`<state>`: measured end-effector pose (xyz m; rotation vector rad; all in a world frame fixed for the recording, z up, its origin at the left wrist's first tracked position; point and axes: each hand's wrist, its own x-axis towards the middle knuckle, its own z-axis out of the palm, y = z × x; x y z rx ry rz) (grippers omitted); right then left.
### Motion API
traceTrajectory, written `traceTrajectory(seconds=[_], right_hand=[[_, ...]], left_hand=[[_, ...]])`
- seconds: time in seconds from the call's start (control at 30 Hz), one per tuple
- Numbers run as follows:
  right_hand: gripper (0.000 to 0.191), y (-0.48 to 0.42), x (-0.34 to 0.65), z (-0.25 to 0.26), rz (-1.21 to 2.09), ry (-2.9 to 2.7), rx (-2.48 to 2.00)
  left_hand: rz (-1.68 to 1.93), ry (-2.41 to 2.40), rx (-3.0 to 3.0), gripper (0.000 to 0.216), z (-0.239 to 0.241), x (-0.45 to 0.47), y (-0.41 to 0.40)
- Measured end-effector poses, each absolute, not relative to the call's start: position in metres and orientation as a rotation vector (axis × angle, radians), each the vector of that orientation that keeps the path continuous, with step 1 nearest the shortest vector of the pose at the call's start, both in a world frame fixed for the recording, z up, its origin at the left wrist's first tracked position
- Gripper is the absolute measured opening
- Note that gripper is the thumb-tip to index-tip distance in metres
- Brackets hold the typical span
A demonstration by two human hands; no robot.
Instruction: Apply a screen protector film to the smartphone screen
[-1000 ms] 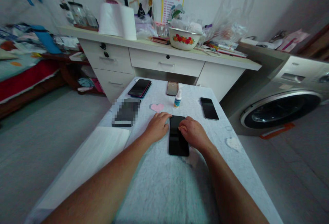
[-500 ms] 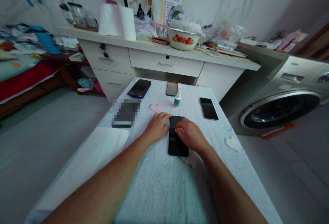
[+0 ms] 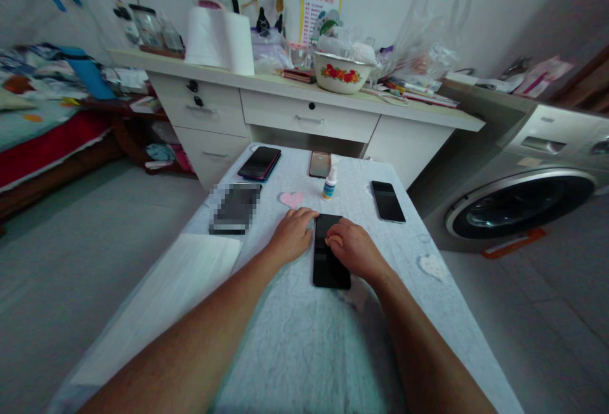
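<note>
A black phone (image 3: 330, 268) lies screen up in the middle of a table covered in pale blue cloth (image 3: 304, 338). My left hand (image 3: 292, 234) rests on the cloth with its fingers curled together against the phone's upper left edge, bracing it. My right hand (image 3: 354, 250) lies on the upper half of the screen, fingertips pressed together in a pinch; what they hold, if anything, is hidden. A small white dropper bottle (image 3: 328, 184) stands just beyond the phone, with a pink heart-shaped piece (image 3: 292, 198) to its left.
Three more phones lie farther back: a red-edged one (image 3: 259, 163), a brownish one (image 3: 320, 163) and a black one (image 3: 388, 201). A blurred dark item (image 3: 235, 208) lies at the left. A cluttered white desk (image 3: 309, 116) stands behind, a washing machine (image 3: 523, 198) to the right.
My right hand has slid a little to the left across the top of the phone's screen. My left hand and the phone have stayed where they were.
</note>
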<state>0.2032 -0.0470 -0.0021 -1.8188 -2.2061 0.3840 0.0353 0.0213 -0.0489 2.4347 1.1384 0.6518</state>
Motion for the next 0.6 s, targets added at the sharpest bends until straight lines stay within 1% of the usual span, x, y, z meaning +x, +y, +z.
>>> traceTrajectory(seconds=[0.6], right_hand=[[0.017,-0.0468,0.2027,-0.0008,0.406,-2.194,-1.811]], left_hand=[[0.639,1.148,2.451,0.044,-0.0474,0.0355,0.0210]])
